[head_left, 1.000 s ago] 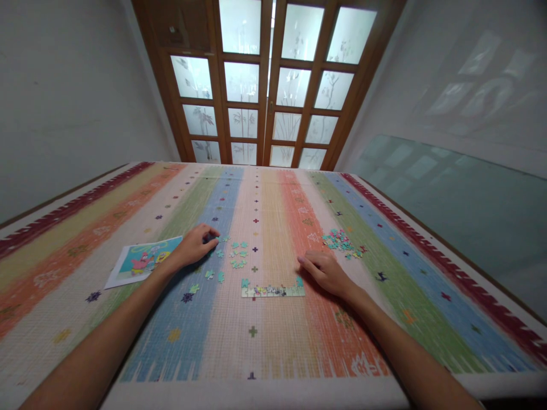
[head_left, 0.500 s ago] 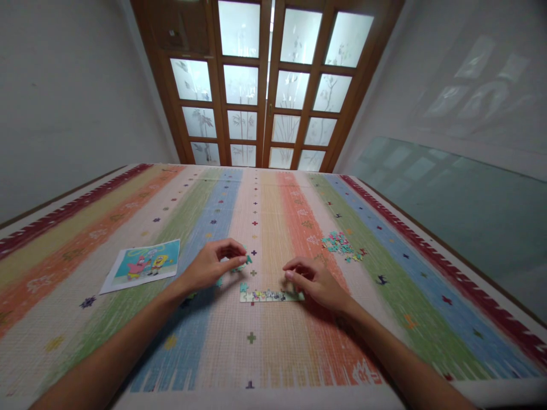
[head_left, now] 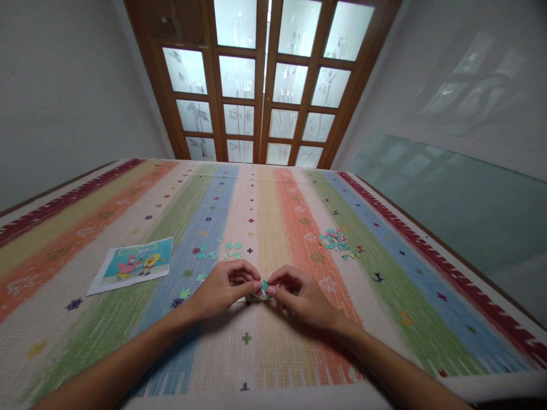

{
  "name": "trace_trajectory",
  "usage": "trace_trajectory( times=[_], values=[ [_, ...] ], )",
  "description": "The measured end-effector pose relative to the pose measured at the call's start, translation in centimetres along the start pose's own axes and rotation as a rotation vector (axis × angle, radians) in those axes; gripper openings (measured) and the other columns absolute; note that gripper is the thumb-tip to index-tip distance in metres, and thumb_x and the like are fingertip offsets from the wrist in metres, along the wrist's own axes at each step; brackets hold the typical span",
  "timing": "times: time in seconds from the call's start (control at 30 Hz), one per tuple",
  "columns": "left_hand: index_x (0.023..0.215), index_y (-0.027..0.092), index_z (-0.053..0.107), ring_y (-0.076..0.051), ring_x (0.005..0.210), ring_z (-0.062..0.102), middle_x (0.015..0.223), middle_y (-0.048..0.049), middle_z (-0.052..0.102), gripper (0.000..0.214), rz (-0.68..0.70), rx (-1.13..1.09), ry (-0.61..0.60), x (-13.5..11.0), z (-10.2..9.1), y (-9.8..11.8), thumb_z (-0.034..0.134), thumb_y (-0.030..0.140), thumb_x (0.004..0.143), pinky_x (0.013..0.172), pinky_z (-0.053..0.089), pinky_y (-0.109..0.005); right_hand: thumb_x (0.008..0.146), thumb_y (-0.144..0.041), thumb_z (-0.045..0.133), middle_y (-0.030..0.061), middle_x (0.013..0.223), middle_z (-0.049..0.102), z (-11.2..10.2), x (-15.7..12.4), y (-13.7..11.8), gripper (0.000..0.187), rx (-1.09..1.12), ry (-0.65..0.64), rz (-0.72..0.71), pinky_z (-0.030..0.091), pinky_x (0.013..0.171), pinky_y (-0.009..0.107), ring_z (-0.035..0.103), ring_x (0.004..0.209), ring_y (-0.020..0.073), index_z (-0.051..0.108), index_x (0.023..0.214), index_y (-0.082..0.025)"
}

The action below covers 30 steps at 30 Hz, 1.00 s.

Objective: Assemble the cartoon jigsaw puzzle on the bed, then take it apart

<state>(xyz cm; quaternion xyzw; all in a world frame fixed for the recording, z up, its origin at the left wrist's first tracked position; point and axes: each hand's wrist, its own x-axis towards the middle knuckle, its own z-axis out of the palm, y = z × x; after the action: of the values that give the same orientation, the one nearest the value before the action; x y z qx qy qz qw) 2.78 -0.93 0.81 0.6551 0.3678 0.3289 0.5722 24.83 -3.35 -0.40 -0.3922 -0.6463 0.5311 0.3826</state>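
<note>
My left hand and my right hand meet near the front middle of the table, fingers pinched. Between their fingertips is a small teal jigsaw piece, touched from both sides. Just beneath lies a joined strip of jigsaw pieces, mostly hidden by my hands. Loose teal pieces are scattered beyond my left hand, and a few more lie beside its wrist.
A heap of mixed loose pieces lies at the right. To the left rests a printed cartoon picture on white paper. A striped, patterned cloth covers the table. Wooden glazed doors stand behind.
My left hand has moved right with the teal jigsaw piece, to above the strip. My right hand has come slightly left and closed its fingers at the same piece. The view has shifted a little.
</note>
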Motion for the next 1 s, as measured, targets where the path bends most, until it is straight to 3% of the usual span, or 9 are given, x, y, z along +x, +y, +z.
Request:
trace_trajectory(
  times=[0.1,0.2,0.37,0.43,0.53,0.63,0.8,1.0],
  values=[
    [0.093,0.019,0.068,-0.021,0.077,0.07,0.084,-0.0074,0.074,0.026,-0.005,-0.008,-0.057,-0.1,0.0,0.3,0.072,0.044,0.085,0.071,0.055,-0.034,0.087,-0.045,0.074,0.0006,0.073,0.066,-0.1,0.1,0.0,0.024,0.032,-0.001,0.008,0.046,0.054,0.028,0.058,0.057,0.0124,0.067,0.091,-0.022],
    [0.104,0.02,0.067,-0.021,0.075,0.069,0.085,-0.0061,0.074,0.027,0.025,0.15,-0.049,-0.1,-1.7,0.8,0.062,0.043,0.09,0.072,0.053,-0.034,0.085,-0.044,0.076,0.0005,0.073,0.065,-0.5,0.3,0.1,0.026,0.074,0.021,0.047,0.046,0.051,0.028,0.056,0.055,0.0122,0.067,0.093,-0.021],
    [0.101,0.022,0.071,-0.023,0.084,0.064,0.096,-0.006,0.073,0.023,0.135,0.777,0.155,0.2,-8.6,0.9,0.056,0.034,0.088,0.08,0.051,-0.036,0.086,-0.041,0.072,0.0039,0.079,0.067,-2.3,0.7,0.7,0.025,-0.062,0.128,0.006,0.045,0.052,0.028,0.06,0.063,0.0152,0.069,0.102,-0.021],
    [0.094,0.022,0.071,-0.025,0.086,0.063,0.093,-0.0059,0.072,0.018,0.119,0.917,0.231,0.2,-11.3,0.4,0.059,0.031,0.083,0.084,0.049,-0.039,0.088,-0.039,0.066,0.0048,0.079,0.067,-3.2,1.0,1.0,0.024,-0.178,0.196,-0.019,0.044,0.052,0.029,0.058,0.061,0.0151,0.071,0.104,-0.021],
    [0.087,0.023,0.071,-0.028,0.085,0.064,0.086,-0.0057,0.07,0.015,0.046,1.007,0.224,0.0,-13.7,-0.5,0.063,0.032,0.078,0.085,0.049,-0.042,0.088,-0.034,0.062,0.0061,0.08,0.069,-4.5,1.4,1.6,0.031,-0.321,0.281,-0.039,0.044,0.054,0.03,0.058,0.059,0.0152,0.072,0.112,-0.018],
    [0.082,0.023,0.071,-0.028,0.082,0.064,0.083,-0.0064,0.07,0.014,-0.022,1.019,0.16,-0.3,-14.2,-0.8,0.062,0.032,0.078,0.085,0.049,-0.042,0.086,-0.031,0.059,0.0068,0.079,0.071,-5.3,1.8,1.8,0.036,-0.406,0.312,-0.028,0.046,0.058,0.03,0.059,0.06,0.0157,0.072,0.115,-0.014],
    [0.088,0.02,0.073,-0.028,0.086,0.065,0.088,-0.0093,0.071,0.024,-0.13,1.107,0.084,-0.5,-13.4,-0.2,0.056,0.036,0.081,0.085,0.049,-0.039,0.086,-0.031,0.057,0.0078,0.08,0.074,-5.9,2.1,2.1,0.034,-0.548,0.368,0.029,0.047,0.062,0.03,0.064,0.063,0.0179,0.076,0.108,-0.013],
    [0.086,0.019,0.069,-0.028,0.083,0.065,0.087,-0.0099,0.071,0.027,-0.164,1.101,0.1,-0.4,-13.0,-0.3,0.054,0.04,0.079,0.08,0.047,-0.037,0.085,-0.026,0.06,0.009,0.084,0.077,-6.5,2.2,2.8,0.023,-0.822,0.351,0.043,0.047,0.07,0.033,0.067,0.073,0.0216,0.079,0.093,-0.017]
  ],
)
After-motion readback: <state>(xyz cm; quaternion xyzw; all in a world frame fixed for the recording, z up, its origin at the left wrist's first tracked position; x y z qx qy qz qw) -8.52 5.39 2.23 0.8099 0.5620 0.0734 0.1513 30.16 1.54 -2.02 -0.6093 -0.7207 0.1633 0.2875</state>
